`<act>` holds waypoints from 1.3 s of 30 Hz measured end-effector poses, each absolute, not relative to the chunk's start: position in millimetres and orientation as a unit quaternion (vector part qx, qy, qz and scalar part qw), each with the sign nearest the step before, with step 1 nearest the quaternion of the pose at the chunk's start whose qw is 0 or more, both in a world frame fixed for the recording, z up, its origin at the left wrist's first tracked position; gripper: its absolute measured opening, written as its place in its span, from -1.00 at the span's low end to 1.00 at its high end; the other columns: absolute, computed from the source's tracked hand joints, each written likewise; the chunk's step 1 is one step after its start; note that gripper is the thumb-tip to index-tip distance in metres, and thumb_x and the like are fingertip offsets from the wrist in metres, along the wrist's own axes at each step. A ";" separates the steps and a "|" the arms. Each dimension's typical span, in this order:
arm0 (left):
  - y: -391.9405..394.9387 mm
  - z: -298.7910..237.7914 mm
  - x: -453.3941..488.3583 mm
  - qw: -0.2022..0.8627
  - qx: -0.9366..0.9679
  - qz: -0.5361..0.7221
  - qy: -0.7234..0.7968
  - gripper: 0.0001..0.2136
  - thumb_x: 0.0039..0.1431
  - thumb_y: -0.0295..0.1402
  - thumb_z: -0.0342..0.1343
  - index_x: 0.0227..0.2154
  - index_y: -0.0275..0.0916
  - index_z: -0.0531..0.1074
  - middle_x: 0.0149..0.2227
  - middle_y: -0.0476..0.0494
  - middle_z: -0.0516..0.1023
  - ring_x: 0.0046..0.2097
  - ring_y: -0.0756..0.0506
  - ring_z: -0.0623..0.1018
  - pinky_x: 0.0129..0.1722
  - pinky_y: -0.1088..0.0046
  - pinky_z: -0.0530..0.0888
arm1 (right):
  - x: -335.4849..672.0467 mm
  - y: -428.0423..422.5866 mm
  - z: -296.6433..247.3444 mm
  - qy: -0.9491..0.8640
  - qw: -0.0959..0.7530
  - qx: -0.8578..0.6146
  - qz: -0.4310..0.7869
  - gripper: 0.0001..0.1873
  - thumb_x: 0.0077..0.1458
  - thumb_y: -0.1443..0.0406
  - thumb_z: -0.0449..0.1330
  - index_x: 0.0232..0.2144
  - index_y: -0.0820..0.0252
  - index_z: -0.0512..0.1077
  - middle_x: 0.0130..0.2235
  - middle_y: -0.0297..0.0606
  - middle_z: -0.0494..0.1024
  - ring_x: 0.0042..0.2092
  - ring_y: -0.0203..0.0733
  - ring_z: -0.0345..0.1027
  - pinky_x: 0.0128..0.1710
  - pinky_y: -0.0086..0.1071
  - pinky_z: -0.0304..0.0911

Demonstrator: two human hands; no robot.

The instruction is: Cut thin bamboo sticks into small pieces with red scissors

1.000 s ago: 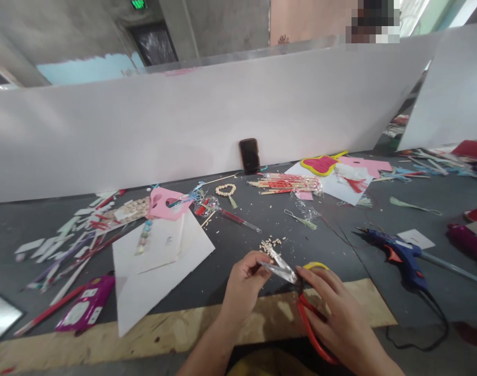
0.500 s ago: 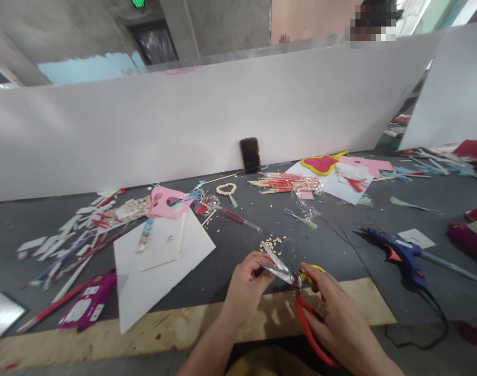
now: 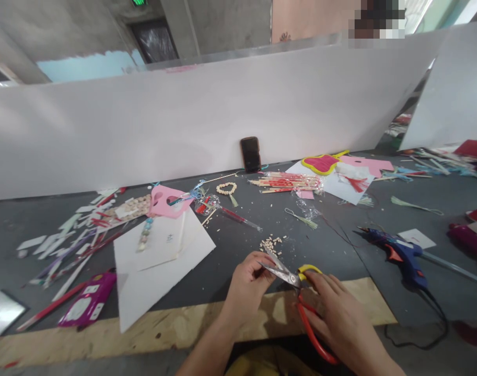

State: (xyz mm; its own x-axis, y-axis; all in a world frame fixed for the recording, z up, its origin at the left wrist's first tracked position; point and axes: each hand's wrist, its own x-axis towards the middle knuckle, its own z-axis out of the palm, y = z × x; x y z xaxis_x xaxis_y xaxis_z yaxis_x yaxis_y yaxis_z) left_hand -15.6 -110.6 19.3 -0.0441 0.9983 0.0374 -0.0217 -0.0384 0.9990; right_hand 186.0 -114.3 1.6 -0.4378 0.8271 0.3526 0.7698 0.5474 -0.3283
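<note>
- Right hand (image 3: 336, 318) grips the scissors (image 3: 285, 274) by the handles.
- Scissors point left, at the left hand (image 3: 246, 284).
- Left hand pinches shut at the blade tips; what it holds is too tiny to tell.

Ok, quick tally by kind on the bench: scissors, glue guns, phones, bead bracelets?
scissors: 1
glue gun: 1
phone: 1
bead bracelet: 1
Total: 4
</note>
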 end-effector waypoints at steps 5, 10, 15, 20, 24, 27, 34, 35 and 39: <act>-111.0 20.1 -15.1 0.485 0.496 0.523 0.495 -0.95 0.02 -0.47 0.15 -0.50 -0.27 0.50 -0.29 -0.15 0.46 -0.23 -0.08 0.49 -0.20 0.43 0.41 | 186.9 -114.4 0.0 -0.859 0.226 -0.459 0.011 -0.60 0.02 0.14 0.17 -0.10 0.19 0.32 -0.20 -0.12 0.55 -0.22 -0.08 0.42 -0.26 -0.24 0.25; -111.9 22.6 -14.6 0.484 0.499 0.517 0.500 -0.94 0.01 -0.50 0.14 -0.50 -0.27 0.49 -0.29 -0.13 0.45 -0.25 -0.07 0.48 -0.24 0.46 0.40 | 188.5 -113.8 0.7 -0.865 0.225 -0.449 -0.016 -0.56 0.01 0.10 0.19 -0.10 0.20 0.31 -0.20 -0.12 0.56 -0.22 -0.09 0.42 -0.26 -0.24 0.12; -112.2 21.4 -13.7 0.484 0.501 0.516 0.499 -0.94 0.02 -0.50 0.14 -0.50 -0.27 0.48 -0.30 -0.13 0.45 -0.26 -0.06 0.48 -0.25 0.46 0.40 | 190.7 -114.5 1.7 -0.872 0.217 -0.438 -0.032 -0.57 0.04 0.09 0.18 -0.10 0.22 0.30 -0.23 -0.14 0.56 -0.26 -0.08 0.41 -0.27 -0.23 0.06; -112.8 19.1 -13.5 0.491 0.494 0.520 0.494 -0.96 0.03 -0.47 0.13 -0.47 -0.27 0.48 -0.26 -0.14 0.45 -0.23 -0.07 0.48 -0.23 0.45 0.40 | 191.2 -114.8 2.2 -0.872 0.221 -0.437 -0.025 -0.57 0.04 0.12 0.19 -0.10 0.23 0.29 -0.23 -0.14 0.56 -0.26 -0.09 0.41 -0.29 -0.24 0.06; -112.4 19.3 -12.8 0.495 0.491 0.521 0.492 -0.98 0.03 -0.44 0.15 -0.45 -0.27 0.46 -0.30 -0.12 0.45 -0.24 -0.07 0.47 -0.22 0.45 0.39 | 188.9 -114.0 3.0 -0.860 0.231 -0.454 -0.008 -0.60 0.02 0.15 0.18 -0.11 0.20 0.30 -0.23 -0.16 0.56 -0.24 -0.11 0.41 -0.27 -0.26 0.10; -112.1 19.0 -11.9 0.486 0.490 0.535 0.486 -0.98 0.02 -0.48 0.15 -0.47 -0.27 0.44 -0.32 -0.10 0.45 -0.25 -0.06 0.46 -0.24 0.48 0.38 | 187.1 -113.7 4.4 -0.856 0.230 -0.463 -0.008 -0.61 0.00 0.13 0.18 -0.13 0.17 0.30 -0.22 -0.16 0.55 -0.23 -0.09 0.42 -0.25 -0.24 0.11; -113.1 18.1 -8.7 0.484 0.472 0.553 0.487 -0.96 0.03 -0.49 0.13 -0.47 -0.27 0.45 -0.30 -0.10 0.43 -0.27 -0.05 0.45 -0.29 0.49 0.36 | 184.3 -116.8 5.8 -0.858 0.213 -0.467 -0.017 -0.57 -0.01 0.17 0.15 -0.09 0.20 0.25 -0.15 -0.11 0.51 -0.18 -0.06 0.40 -0.21 -0.21 0.08; -113.2 17.7 -8.5 0.485 0.468 0.554 0.488 -0.96 0.03 -0.49 0.12 -0.47 -0.27 0.46 -0.29 -0.11 0.43 -0.27 -0.05 0.45 -0.29 0.49 0.36 | 184.0 -117.1 5.5 -0.859 0.211 -0.466 -0.016 -0.55 -0.01 0.15 0.15 -0.08 0.20 0.24 -0.15 -0.11 0.51 -0.18 -0.06 0.39 -0.22 -0.22 0.07; -113.3 15.1 -8.7 0.499 0.462 0.550 0.484 -0.95 0.04 -0.48 0.12 -0.47 -0.28 0.47 -0.28 -0.12 0.42 -0.29 -0.04 0.45 -0.32 0.49 0.36 | 183.0 -117.0 4.3 -0.864 0.208 -0.458 -0.025 -0.49 -0.03 0.09 0.18 -0.07 0.22 0.23 -0.14 -0.09 0.51 -0.18 -0.04 0.39 -0.20 -0.20 0.03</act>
State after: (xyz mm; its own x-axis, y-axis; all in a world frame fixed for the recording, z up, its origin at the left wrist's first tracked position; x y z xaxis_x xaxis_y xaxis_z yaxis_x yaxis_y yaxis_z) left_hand -8.7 -113.3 15.1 -0.0742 0.9969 0.0252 -0.1024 -0.0328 0.9942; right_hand 183.0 -117.0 4.3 -0.4944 0.7805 0.3827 0.8016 0.5796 -0.1465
